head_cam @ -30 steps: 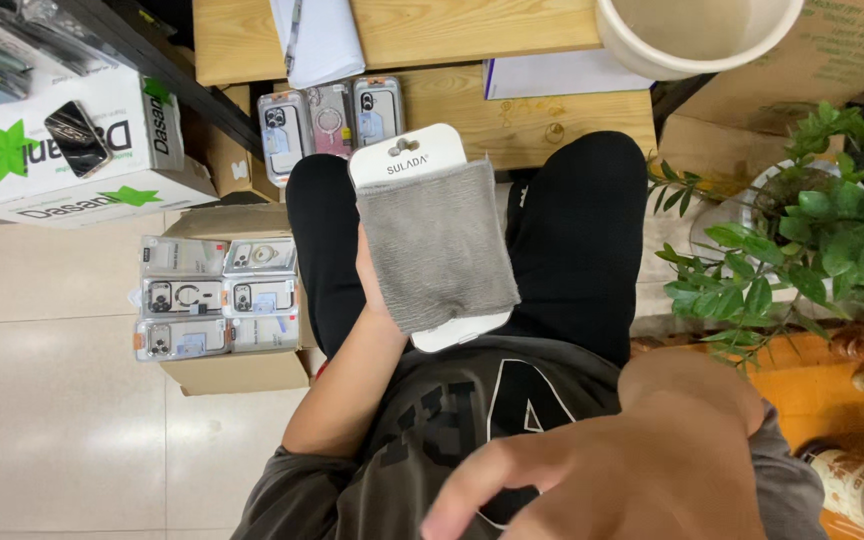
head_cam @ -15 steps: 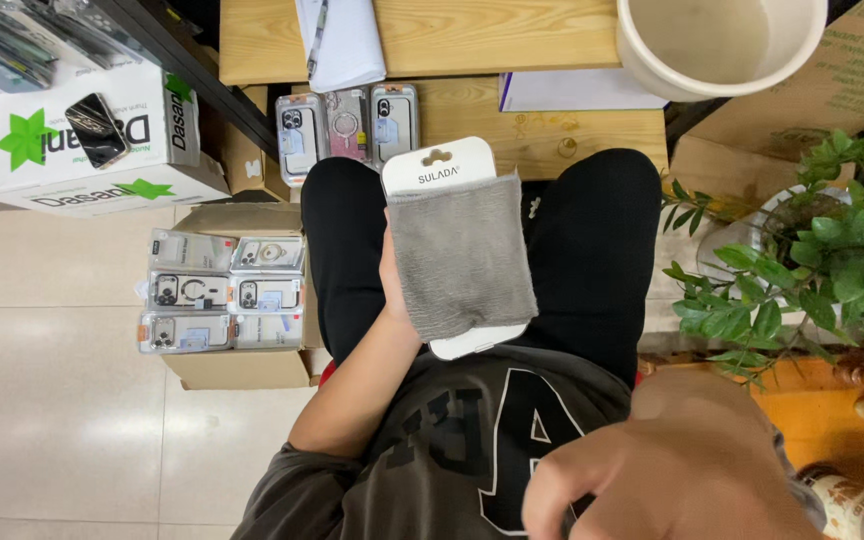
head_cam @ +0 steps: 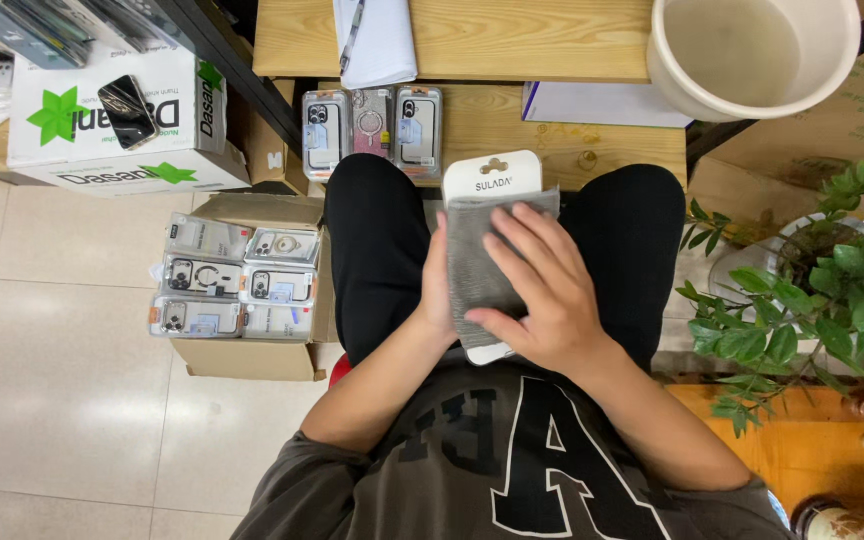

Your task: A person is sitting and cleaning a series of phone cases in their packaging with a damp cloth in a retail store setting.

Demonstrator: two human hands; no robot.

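Both our hands met over our lap: our left hand gripped the white card pack from behind, our right hand lay flat on its grey cloth. We judged the cloth might slide off if we pressed unevenly

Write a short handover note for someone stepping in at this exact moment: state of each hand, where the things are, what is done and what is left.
Left hand: under and behind the white phone-case package, holding it over the lap.
Right hand: flat on the grey cloth that covers the package front, fingers spread.
Nearby: three packaged cases lined up on the wooden bench; an open cardboard box of more packaged cases on the floor to the left.
Done: the package is in hand, with the cloth on it.
Left: the package is not yet on the bench or in the box.
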